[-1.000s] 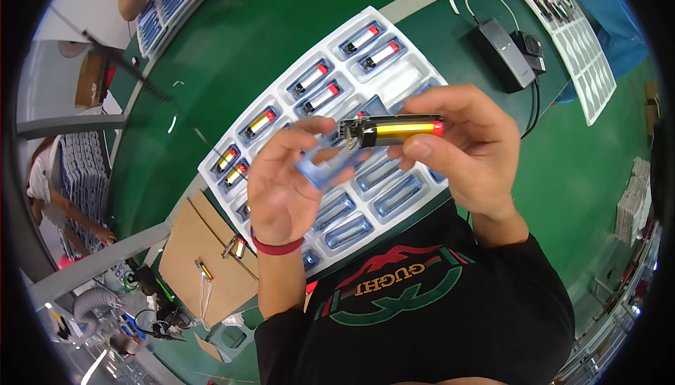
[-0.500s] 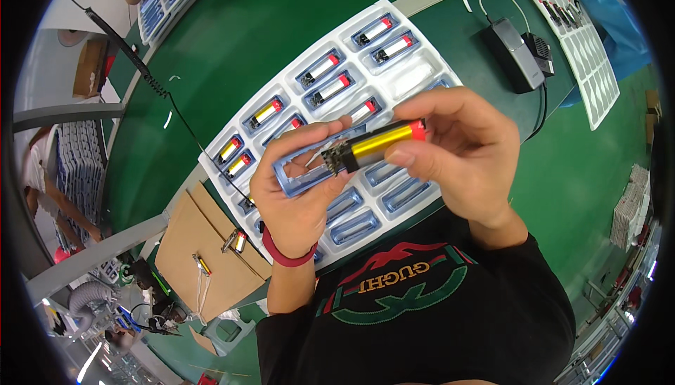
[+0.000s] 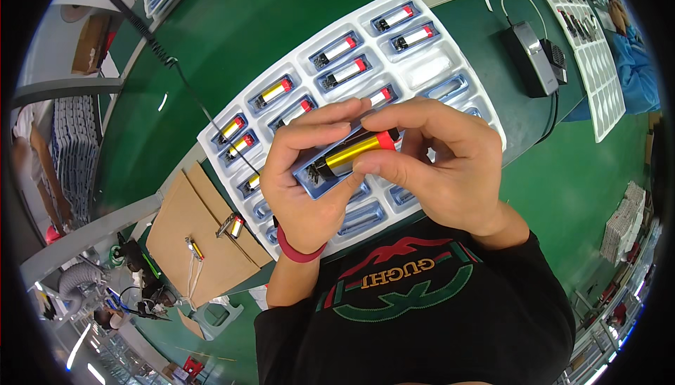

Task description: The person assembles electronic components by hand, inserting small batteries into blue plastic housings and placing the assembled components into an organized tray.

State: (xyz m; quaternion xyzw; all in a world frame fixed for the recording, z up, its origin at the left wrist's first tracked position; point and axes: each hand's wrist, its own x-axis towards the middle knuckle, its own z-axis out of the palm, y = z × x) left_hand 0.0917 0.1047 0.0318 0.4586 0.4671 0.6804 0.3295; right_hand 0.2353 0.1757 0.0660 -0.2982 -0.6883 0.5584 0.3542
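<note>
My left hand (image 3: pixel 304 177), a red band at its wrist, grips a translucent blue plastic shell (image 3: pixel 322 189) from the side and below. Between thumb and forefinger my right hand (image 3: pixel 450 163) pinches a battery cell (image 3: pixel 355 151) with a gold body, a red end and black parts with wires at the other end. It lies tilted in the shell's hollow, its wired end toward my left palm. Below the hands is a white moulded tray (image 3: pixel 427 68); many of its pockets hold blue shells, several with similar cells (image 3: pixel 274 92). My hands hide part of it.
A brown cardboard sheet (image 3: pixel 179 244) with two loose cells lies left of the tray. A coiled black cable (image 3: pixel 133 23) hangs across the left. A black box-shaped device (image 3: pixel 527 58) stands right on the green table, near another white tray (image 3: pixel 587 68). Another person stands far left.
The cell has gone down into the blue shell, where before it was held above it. My right hand has moved left and lower. The whole view has shifted slightly.
</note>
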